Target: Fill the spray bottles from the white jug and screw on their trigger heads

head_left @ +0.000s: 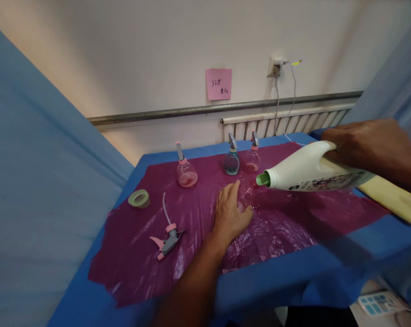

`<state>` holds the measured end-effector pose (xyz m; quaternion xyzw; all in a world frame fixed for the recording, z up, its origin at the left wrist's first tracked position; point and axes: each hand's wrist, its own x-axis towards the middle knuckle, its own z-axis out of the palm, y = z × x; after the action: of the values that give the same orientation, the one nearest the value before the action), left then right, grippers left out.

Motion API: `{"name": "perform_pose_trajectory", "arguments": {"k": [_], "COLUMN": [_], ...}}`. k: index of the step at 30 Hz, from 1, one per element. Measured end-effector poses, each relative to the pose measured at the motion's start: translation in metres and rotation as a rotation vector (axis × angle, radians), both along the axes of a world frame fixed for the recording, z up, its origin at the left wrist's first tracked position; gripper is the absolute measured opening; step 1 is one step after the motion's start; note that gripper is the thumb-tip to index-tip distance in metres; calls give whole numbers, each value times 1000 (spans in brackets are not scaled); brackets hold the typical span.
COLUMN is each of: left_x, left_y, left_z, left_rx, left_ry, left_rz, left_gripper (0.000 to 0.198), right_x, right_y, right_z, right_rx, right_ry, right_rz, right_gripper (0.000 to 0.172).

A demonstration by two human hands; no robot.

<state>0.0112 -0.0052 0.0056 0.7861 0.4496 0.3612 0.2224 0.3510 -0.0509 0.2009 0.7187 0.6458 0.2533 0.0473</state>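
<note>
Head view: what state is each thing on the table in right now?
White jug: uncapped, tipped near level, held by right hand.
Small clear bottle: head off, steadied by left hand.
Green cap: off, lying on the magenta sheet.
Trigger spray head: detached, lying flat.
Three spray bottles at the back: upright, heads on.

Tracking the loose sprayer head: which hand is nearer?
Left. The left hand holds a clear bottle just right of the sprayer head; the right hand holds the white jug farther right.
</note>
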Motion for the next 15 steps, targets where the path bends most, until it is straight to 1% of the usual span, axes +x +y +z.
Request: {"name": "perform_pose_trajectory", "arguments": {"k": [5, 12, 15], "left_x": [0, 1, 0], "left_y": [1, 2, 1], "left_z": [-2, -4, -3], "left_rx": [-9, 14, 7], "left_ry": [-9, -14, -21], "left_rz": [0, -2, -8], "left_gripper": [85, 85, 84], "right_x": [0, -2, 0], "right_y": [0, 2, 3], "right_z": [3, 4, 3], "right_rx": [16, 3, 55], "right_ry": [-15, 15, 73], "right_rz": [19, 2, 41], "right_gripper": [22, 22, 18]}}
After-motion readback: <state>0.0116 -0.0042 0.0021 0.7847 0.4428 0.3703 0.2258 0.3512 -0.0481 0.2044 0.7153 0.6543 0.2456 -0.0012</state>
